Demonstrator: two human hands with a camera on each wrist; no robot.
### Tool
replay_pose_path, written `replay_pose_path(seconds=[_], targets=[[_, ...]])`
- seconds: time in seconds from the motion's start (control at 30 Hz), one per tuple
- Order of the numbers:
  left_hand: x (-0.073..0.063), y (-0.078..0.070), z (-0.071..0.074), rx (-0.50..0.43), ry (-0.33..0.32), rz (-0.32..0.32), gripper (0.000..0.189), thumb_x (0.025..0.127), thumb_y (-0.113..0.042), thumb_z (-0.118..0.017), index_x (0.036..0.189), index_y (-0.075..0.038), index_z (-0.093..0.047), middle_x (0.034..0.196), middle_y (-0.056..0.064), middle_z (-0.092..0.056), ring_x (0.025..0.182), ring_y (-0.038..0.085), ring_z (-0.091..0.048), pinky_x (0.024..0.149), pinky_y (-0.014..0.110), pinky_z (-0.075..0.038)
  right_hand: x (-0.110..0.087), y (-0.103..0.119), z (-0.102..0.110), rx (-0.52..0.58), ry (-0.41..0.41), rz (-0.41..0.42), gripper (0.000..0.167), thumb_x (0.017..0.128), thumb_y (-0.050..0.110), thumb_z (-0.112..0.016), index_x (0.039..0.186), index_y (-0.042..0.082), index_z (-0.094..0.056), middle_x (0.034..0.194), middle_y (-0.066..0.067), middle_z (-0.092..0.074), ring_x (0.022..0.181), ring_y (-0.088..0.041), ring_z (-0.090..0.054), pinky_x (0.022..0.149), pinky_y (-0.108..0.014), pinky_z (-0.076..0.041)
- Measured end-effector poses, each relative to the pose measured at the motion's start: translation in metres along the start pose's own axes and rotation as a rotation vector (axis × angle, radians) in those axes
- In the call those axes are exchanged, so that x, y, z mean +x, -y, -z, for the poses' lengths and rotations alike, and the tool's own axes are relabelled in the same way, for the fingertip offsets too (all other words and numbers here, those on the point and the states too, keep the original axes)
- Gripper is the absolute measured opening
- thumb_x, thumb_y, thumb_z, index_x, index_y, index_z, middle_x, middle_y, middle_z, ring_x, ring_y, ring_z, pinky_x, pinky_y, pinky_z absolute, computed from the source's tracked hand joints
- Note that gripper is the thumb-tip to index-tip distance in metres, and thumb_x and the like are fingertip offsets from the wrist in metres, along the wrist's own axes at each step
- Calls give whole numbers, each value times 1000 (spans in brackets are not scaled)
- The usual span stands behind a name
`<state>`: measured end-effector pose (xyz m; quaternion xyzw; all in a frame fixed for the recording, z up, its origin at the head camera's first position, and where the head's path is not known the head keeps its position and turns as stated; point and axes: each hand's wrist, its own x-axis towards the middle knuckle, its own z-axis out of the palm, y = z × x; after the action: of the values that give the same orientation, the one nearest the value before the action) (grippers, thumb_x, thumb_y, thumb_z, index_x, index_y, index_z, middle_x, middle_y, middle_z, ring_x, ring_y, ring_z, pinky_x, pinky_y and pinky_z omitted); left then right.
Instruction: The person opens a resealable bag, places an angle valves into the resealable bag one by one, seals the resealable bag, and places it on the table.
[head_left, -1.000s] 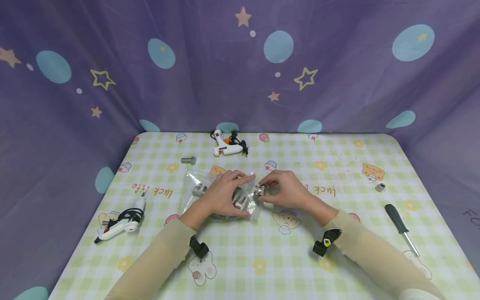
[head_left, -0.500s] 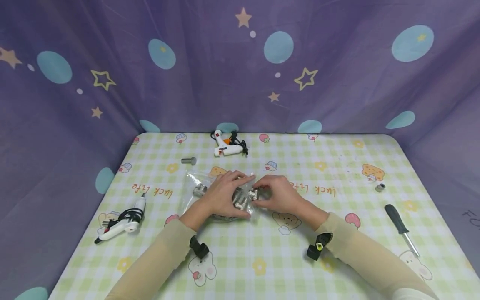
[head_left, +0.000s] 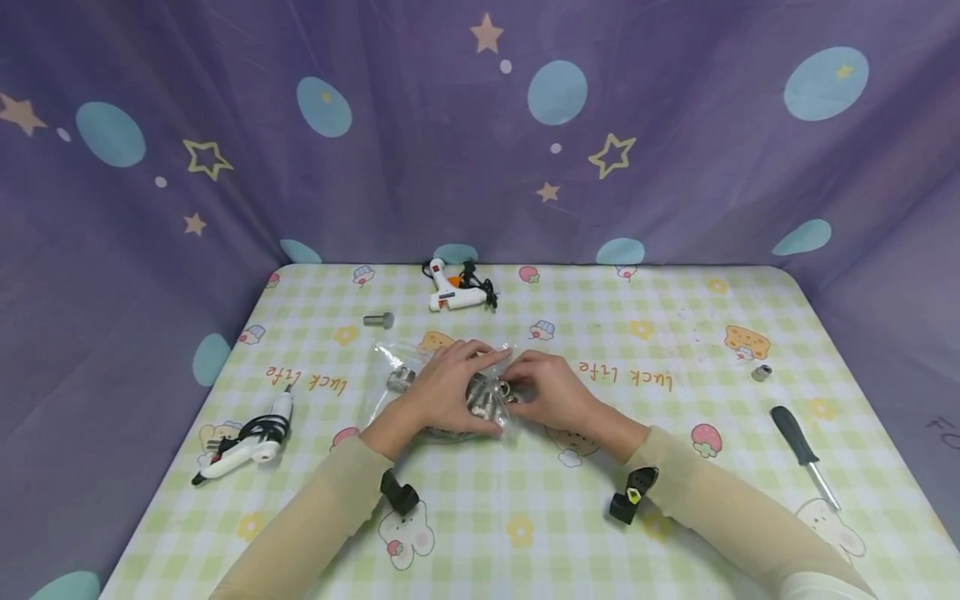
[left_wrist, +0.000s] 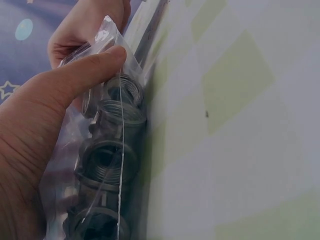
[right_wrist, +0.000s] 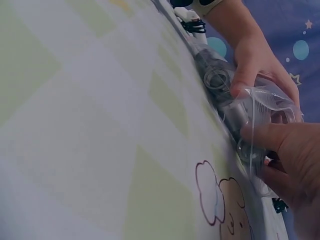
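A clear zip-top plastic bag (head_left: 386, 358) lies on the table, with several metal threaded pipe fittings (left_wrist: 107, 162) inside. My left hand (head_left: 450, 387) grips the bag near its mouth, thumb on the near side and fingers on the far side. At the bag's mouth, my right hand (head_left: 555, 392) pinches a metal pipe fitting (head_left: 505, 388). In the right wrist view the right thumb and fingers reach in at the bag's opening, and the bag's film partly covers the fitting. Other fittings are partly hidden under my left hand.
Beyond the bag are a white glue gun (head_left: 457, 297) and a metal bolt (head_left: 378, 320). Another white glue gun (head_left: 251, 446) with a wound black cord lies left. At right are a small metal fitting (head_left: 762, 372) and a dark-handled screwdriver (head_left: 795, 437). A purple curtain (head_left: 480, 167) hangs behind.
My right hand has moved left with the pipe fitting, from just beside the bag into its mouth. The left hand and the bag have stayed about where they were.
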<state>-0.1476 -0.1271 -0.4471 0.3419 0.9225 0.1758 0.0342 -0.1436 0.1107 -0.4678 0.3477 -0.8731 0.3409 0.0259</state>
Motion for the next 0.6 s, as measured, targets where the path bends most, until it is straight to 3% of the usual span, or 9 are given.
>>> replay_pose_path(seconds=[0.37, 0.47, 0.6], targets=[[-1, -1, -1, -16, -7, -3, 116, 66, -71, -92, 163, -29, -45, 145, 0, -58, 128, 25, -55, 111, 55, -46, -8, -5, 7, 172, 67, -20, 31, 94, 18, -83, 124, 14, -80, 117, 0, -81, 106, -13, -78, 91, -21, -61], [0, -1, -1, -10, -7, 2, 117, 65, -72, -91, 163, -29, -45, 145, 0, -58, 129, 25, -55, 112, 56, -46, -13, -4, 11, 180, 30, -36, 24, 95, 15, -81, 119, 12, -81, 110, -1, -81, 99, -14, -78, 87, -25, -63], [0, -1, -1, 1, -7, 8, 118, 64, -73, -91, 163, -30, -45, 144, 0, -58, 130, 25, -55, 113, 56, -46, -20, 1, 19, 188, -26, -144, 12, 95, 15, -80, 107, 12, -83, 96, 4, -80, 84, -7, -74, 77, -25, -63]])
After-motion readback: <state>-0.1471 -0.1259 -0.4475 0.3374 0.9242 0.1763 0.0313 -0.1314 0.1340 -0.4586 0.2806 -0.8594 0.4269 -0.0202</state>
